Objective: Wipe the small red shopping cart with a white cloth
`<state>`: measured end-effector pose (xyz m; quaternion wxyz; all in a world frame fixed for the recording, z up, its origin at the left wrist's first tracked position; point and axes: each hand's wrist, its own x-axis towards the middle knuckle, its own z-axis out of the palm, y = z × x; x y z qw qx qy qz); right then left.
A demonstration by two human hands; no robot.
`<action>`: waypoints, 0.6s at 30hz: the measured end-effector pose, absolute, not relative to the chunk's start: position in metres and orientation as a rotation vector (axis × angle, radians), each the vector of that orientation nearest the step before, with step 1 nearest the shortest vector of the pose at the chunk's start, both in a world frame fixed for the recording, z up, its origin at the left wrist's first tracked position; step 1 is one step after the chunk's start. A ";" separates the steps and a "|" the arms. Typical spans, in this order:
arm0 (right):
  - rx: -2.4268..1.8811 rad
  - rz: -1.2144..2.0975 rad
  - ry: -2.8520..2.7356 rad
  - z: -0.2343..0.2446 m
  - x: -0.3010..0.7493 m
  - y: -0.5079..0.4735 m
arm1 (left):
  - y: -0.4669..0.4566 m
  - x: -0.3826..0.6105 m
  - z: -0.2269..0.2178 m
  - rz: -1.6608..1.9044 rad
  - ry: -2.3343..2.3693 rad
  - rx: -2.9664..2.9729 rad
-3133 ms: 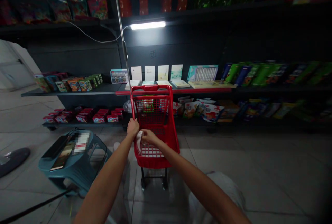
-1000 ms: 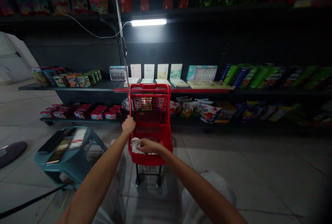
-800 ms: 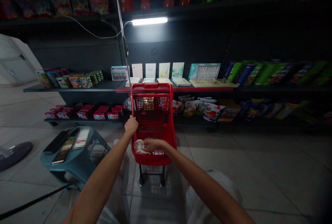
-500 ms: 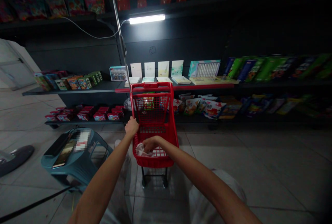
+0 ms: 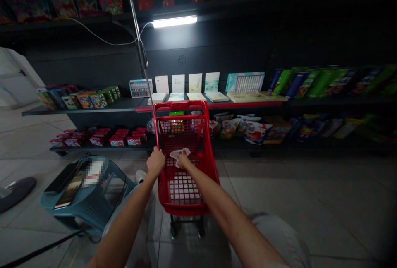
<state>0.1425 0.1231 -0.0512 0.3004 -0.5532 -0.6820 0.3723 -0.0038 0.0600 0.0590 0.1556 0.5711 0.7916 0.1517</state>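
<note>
A small red plastic shopping cart [image 5: 178, 105] with mesh walls stands in front of me on black-wheeled legs. My left hand [image 5: 156, 161] grips the top of its left side wall. My right hand [image 5: 185, 162] is inside the cart, holding a crumpled white cloth [image 5: 177, 153] against the mesh partway up the far wall. The cart's mesh floor [image 5: 182, 189] shows bare below the hands. Some green-and-red packet [image 5: 176, 122] shows through the mesh, behind the cart.
Dark store shelves [image 5: 80, 110] with cards, boxes and snack packets run behind the cart, under a lit tube lamp [image 5: 174, 21] on a metal pole. A teal plastic stool [image 5: 89, 206] holding phones stands to my left. A dark round fan base [image 5: 15, 193] lies further left.
My right hand and the cloth have moved from the cart's floor up to the far mesh wall. The cart has rolled slightly toward me, and the left hand stays on the side wall.
</note>
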 end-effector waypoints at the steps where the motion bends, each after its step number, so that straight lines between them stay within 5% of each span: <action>1: -1.544 0.934 -1.759 -0.057 0.142 0.127 | 0.059 -0.004 0.058 0.428 2.267 1.636; 6: -1.683 0.686 -1.532 -0.056 0.141 0.153 | 0.052 -0.005 0.056 0.398 2.259 1.655; 13: -1.294 0.098 -1.371 0.024 0.138 0.197 | 0.039 0.007 0.061 0.367 2.270 1.663; 18: -1.278 0.105 -1.680 0.017 0.146 0.200 | 0.031 0.012 0.065 0.367 2.260 1.685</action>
